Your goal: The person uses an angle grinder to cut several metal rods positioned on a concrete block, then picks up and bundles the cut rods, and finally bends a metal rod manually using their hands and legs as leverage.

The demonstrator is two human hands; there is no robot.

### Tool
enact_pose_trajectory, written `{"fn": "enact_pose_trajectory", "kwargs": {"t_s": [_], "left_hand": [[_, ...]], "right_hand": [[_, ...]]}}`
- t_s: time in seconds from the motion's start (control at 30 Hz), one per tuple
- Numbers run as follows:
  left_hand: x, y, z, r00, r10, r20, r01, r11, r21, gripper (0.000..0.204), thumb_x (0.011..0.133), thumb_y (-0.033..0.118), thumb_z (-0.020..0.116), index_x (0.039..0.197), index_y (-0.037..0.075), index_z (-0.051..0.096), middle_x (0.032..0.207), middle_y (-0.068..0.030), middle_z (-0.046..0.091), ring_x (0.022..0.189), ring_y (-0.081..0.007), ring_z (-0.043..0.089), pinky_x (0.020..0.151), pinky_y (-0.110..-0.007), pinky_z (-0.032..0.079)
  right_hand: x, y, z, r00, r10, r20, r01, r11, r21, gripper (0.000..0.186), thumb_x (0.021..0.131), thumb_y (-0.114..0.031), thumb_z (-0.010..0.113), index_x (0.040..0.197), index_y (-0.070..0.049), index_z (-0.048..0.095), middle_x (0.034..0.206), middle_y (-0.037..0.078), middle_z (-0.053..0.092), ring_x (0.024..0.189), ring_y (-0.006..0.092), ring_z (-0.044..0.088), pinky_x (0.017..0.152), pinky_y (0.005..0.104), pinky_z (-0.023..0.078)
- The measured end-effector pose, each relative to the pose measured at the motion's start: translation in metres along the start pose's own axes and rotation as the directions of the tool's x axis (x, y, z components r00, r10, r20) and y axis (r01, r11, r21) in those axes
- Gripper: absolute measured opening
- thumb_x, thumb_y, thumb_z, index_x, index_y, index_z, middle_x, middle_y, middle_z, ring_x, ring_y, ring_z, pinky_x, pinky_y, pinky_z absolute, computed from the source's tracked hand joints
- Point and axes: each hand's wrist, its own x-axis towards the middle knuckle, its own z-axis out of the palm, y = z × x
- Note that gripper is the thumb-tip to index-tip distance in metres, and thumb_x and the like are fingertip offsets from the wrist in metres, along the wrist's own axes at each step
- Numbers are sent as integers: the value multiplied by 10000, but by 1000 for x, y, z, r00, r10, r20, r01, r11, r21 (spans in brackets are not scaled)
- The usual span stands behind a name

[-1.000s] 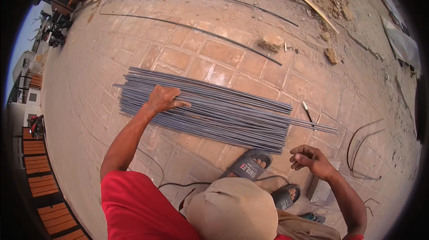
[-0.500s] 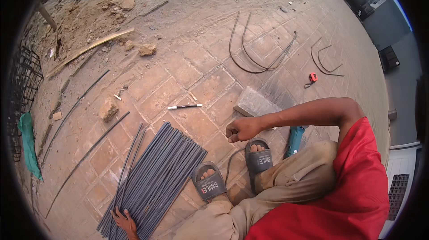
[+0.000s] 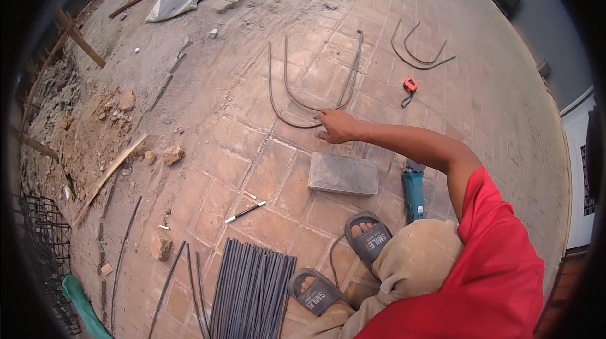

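My right hand [image 3: 339, 127] reaches out over the curved bottom of the bent metal rods [image 3: 291, 123], which lie on the paving. Its thumb and forefinger are apart on either side of the outer rod; whether they touch it is hard to see. My left hand is out of view. Just below the right hand lies a grey block [image 3: 344, 173]. A teal power tool [image 3: 413, 195] rests beside my knee. A bundle of straight dark rods [image 3: 252, 288] lies left of my sandalled feet.
A black-and-white marker [image 3: 245, 212] lies above the bundle. Beyond my right arm are a red tape measure [image 3: 410, 84] and a smaller bent rod [image 3: 423, 63]. Loose long rods [image 3: 126, 257], stones [image 3: 161, 245] and a wooden strip [image 3: 110, 178] lie to the left.
My right hand has moved away from my feet to the bent rods, its fingers opening from a closed curl. My left hand, earlier on the rod bundle, has left the view. The view has shifted.
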Motion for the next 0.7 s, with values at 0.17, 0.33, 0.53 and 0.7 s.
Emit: {"fn": "enact_pose_trajectory", "kwargs": {"t_s": [0.17, 0.33, 0.53, 0.7], "left_hand": [[-10, 109, -131, 990, 135, 48, -86, 825, -559, 716, 1015, 598, 292, 1366, 21, 530, 1346, -223, 554, 1240, -416, 511, 1092, -514, 340], [-37, 142, -210, 974, 196, -115, -222, 710, -668, 692, 1031, 562, 284, 1335, -3, 544, 1341, -237, 552, 1232, -409, 516, 1089, -510, 339], [-60, 185, -230, 839, 405, -362, -503, 833, -233, 632, 1043, 498, 323, 1275, -37, 566, 1325, -260, 555, 1250, -434, 488, 1069, -513, 347], [-34, 220, -207, 727, 493, -478, -643, 733, -221, 510, 992, 418, 500, 1246, -15, 587, 1243, -240, 591, 1169, -427, 531, 1007, -515, 390]], "right_hand": [[73, 20, 51, 917, 65, -394, -86, 996, -38, 789, 790, -452, 748, 1325, 57, 468, 1263, 240, 528, 1238, 398, 478, 1035, 475, 392], [81, 15, 74, 959, 203, -197, -196, 979, 55, 585, 801, -417, 741, 1129, 39, 578, 1142, 212, 589, 1149, 371, 543, 981, 460, 434], [76, 28, 80, 982, -118, -150, 85, 974, -210, 218, 879, -174, 581, 972, 15, 638, 1036, 194, 630, 1034, 341, 611, 883, 441, 495], [69, 52, 43, 949, -259, -180, 242, 964, -113, 206, 876, -154, 553, 977, 24, 534, 948, 228, 631, 923, 390, 642, 776, 462, 525]]}}
